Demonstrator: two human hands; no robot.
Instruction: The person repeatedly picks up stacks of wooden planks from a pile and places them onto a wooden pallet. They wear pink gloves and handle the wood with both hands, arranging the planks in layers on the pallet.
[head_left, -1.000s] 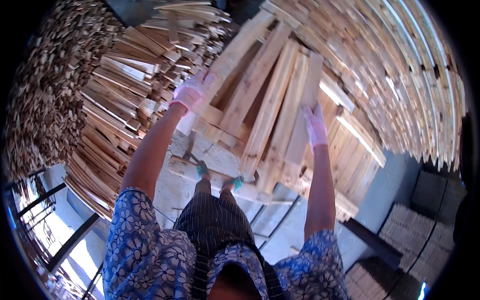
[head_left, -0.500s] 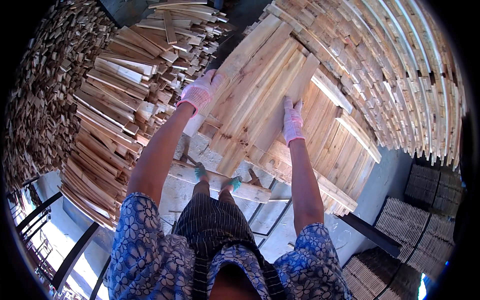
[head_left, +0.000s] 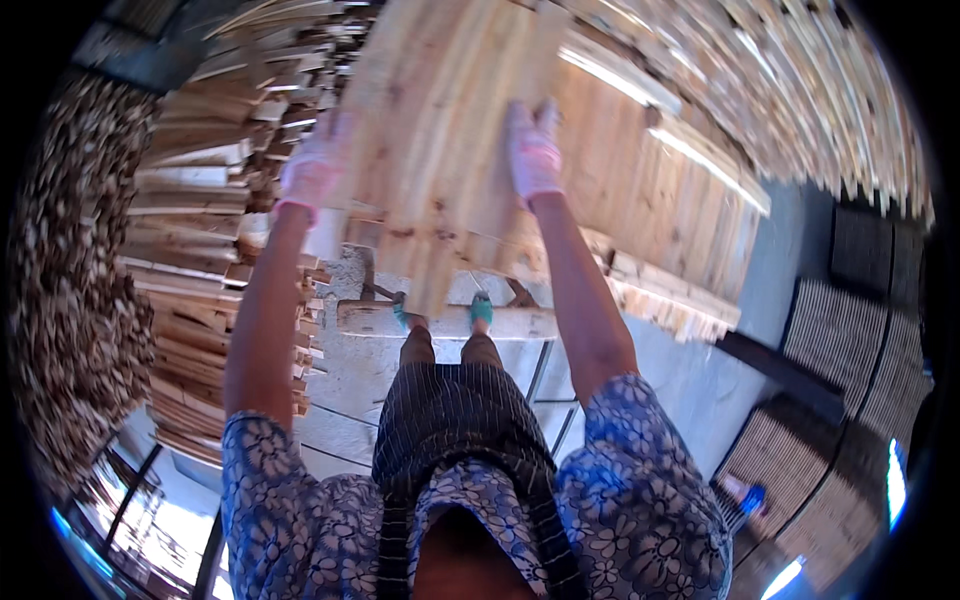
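A row of pale wooden boards (head_left: 425,140), laid side by side, stretches away from me between both hands. Along their left edge is my left hand (head_left: 317,165) in a pinkish knitted glove, gripping the side, its fingers blurred. My right hand (head_left: 535,155), gloved the same way, presses against the right edge with fingers pointing forward. The two hands clamp the row from its sides. One narrow board (head_left: 428,285) juts toward me beyond the others. Just right of my right hand lies a stack of similar boards (head_left: 635,170).
Loose wooden strips (head_left: 190,260) are heaped on the left, beside a taller pile of wood ends (head_left: 75,280). Layered timber (head_left: 800,90) rises at the far right. Below my hands a wooden beam (head_left: 370,319) lies near my feet. Bundled slats (head_left: 835,330) stand lower right.
My view has turned, and the boards, slanted before, run nearly straight ahead. Both hands keep hold at the sides and appear further left in view. Boards and hands are blurred by motion.
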